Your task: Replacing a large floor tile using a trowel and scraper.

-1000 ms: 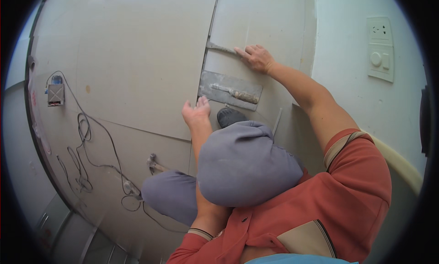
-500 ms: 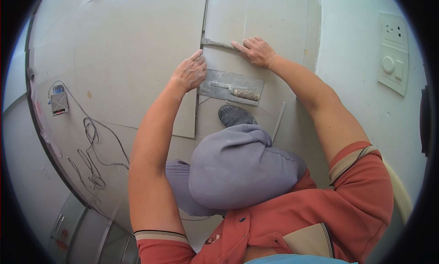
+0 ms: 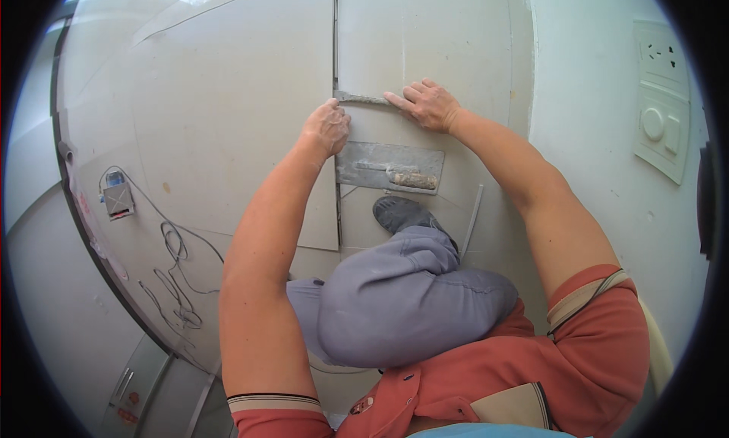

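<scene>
Head view, seen from above. My right hand is lying half-bent over the beige floor panel on the right, one digit meeting the right end of a narrow, grey, rough-coated bar; I cannot tell whether it is gripping. The bar is lying across that panel, its flat left end reaching the dark straight gap. My left hand is curling its fingers beside the gap, just below that end; what they are holding, if anything, I cannot tell. Nearer me, a rectangular grey steel trowel with a stained handle is resting on the panel, just beyond my dark grey shoe. Markings: a small badge is showing on my rust-red shirt, too small for reading; red marks are showing on a pale panel at lower left.
</scene>
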Demonstrator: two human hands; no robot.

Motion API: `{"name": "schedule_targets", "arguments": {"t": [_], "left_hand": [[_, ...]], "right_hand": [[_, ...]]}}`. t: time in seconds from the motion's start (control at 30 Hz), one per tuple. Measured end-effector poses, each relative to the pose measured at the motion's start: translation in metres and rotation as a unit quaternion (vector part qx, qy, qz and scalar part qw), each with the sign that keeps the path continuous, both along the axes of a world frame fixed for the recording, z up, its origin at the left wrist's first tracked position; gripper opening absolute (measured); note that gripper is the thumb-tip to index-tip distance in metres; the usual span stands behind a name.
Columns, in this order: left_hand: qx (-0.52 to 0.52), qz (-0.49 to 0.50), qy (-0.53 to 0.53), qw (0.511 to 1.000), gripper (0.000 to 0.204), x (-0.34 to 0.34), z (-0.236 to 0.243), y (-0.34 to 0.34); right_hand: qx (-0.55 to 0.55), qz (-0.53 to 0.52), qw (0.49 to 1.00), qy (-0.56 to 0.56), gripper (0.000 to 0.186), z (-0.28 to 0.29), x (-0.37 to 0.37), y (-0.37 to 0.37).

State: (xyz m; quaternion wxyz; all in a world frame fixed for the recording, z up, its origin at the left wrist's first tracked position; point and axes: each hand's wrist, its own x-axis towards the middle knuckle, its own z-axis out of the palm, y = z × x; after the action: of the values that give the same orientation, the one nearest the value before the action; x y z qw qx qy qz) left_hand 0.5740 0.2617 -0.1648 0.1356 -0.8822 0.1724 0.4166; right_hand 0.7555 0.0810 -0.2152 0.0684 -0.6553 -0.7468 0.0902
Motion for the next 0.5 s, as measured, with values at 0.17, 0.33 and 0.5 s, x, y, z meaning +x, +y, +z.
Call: {"name": "schedule_targets", "arguments": {"t": [0.17, 0.33, 0.5], "left_hand": [[-0.079, 0.065, -0.153, 0.983, 0.019, -0.007, -0.014, 0.003], [-0.070, 0.045, -0.138, 0.987, 0.019, -0.003, -0.018, 0.005], [-0.079, 0.053, -0.124, 0.988, 0.019, 0.001, -0.014, 0.005]], "right_hand": [[0.029, 0.001, 1.000, 0.001, 0.049, -0.002, 0.002, 0.000], [-0.011, -0.020, 0.999, 0.040, 0.045, 0.004, 0.002, 0.001], [-0.092, -0.151, 0.980, 0.096, 0.039, 0.028, 0.017, 0.001]]}}
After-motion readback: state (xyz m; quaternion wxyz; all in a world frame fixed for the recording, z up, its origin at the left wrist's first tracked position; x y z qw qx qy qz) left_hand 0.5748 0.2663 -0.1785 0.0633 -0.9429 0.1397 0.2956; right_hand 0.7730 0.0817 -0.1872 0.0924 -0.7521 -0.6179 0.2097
